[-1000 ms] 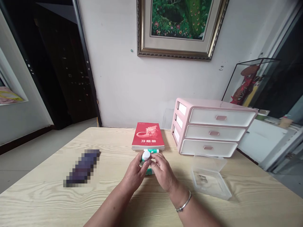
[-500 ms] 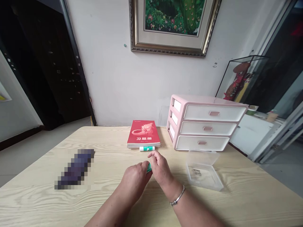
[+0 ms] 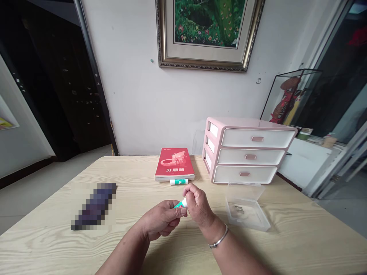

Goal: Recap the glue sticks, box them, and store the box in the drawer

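Note:
Both my hands meet over the middle of the wooden table (image 3: 57, 244). My left hand (image 3: 160, 219) is closed around the green body of a small glue stick (image 3: 180, 204). My right hand (image 3: 197, 204), with a silver bangle on its wrist, is closed over the stick's white cap end. Only a short green and white part of the stick shows between the fingers. A second glue stick (image 3: 178, 181) lies flat just beyond my hands, in front of a red book (image 3: 174, 164).
A pink three-drawer organiser (image 3: 246, 154) stands at the back right with all drawers closed. An open clear plastic box (image 3: 246, 212) lies right of my hands. A blurred dark object (image 3: 94, 206) lies on the left. A framed picture hangs on the wall behind.
The glue stick stood upright between my hands with its white cap up; now it lies tilted, my right hand closed over the cap end. Both hands shifted slightly nearer to me.

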A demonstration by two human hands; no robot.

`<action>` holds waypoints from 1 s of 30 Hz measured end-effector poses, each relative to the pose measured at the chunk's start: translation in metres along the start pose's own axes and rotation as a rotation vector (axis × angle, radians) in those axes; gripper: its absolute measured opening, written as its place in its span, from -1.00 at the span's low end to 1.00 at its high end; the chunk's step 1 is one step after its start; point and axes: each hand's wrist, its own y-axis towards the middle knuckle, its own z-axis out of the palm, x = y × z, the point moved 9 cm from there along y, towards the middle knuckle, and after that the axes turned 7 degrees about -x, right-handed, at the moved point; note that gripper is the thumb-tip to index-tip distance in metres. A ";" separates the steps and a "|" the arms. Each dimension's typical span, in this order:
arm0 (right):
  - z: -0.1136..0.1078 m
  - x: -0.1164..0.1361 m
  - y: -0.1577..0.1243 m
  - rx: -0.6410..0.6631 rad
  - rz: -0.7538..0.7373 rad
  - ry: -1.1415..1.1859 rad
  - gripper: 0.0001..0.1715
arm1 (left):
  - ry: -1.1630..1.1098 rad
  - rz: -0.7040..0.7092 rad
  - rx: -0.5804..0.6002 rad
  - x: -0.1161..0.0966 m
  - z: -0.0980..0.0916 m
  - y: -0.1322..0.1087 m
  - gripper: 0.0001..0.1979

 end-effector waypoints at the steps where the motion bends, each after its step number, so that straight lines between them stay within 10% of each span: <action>1: -0.009 -0.002 0.004 -0.053 0.010 0.002 -0.80 | 0.007 0.006 0.006 -0.001 -0.003 -0.001 -0.57; 5: -0.056 -0.028 0.016 -0.354 0.100 -0.102 -0.79 | 0.172 0.138 -0.172 -0.014 -0.034 -0.003 -0.55; 12: -0.051 -0.073 0.024 -0.126 0.163 -0.714 -0.69 | 0.930 0.437 -0.673 -0.037 -0.068 0.012 -0.62; 19: -0.022 -0.084 0.011 0.128 0.153 -0.929 -0.75 | 1.166 0.417 -0.692 -0.024 -0.068 0.036 -0.66; 30: 0.017 -0.077 0.023 0.176 -0.071 -0.925 -0.60 | 1.170 0.520 -0.642 -0.022 -0.063 0.034 -0.66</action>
